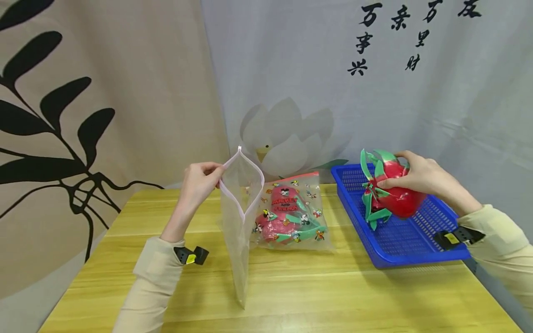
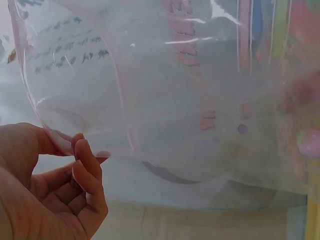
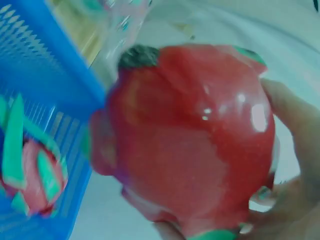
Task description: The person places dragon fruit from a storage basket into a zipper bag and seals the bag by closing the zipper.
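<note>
My left hand point(image 1: 200, 185) pinches the pink-edged rim of a clear zip bag point(image 1: 235, 236). The bag hangs upright with its mouth spread apart. In the left wrist view the thumb and fingertips grip that rim near a corner of the mouth. Over the blue basket point(image 1: 356, 226), my right hand point(image 1: 424, 175) holds a red dragon fruit point(image 1: 404, 203) with green scales, fingers wrapped round its side. The right wrist view shows its glossy red skin up close. Another dragon fruit point(image 3: 42, 175) lies in the basket there, lower left.
Behind the hanging bag, a second zip bag point(image 1: 320, 194) printed with cartoon figures lies on the wooden table point(image 1: 333, 296), with red and green fruit inside. A curtain point(image 1: 283, 55) with dark leaves, a lotus and lettering hangs at the back.
</note>
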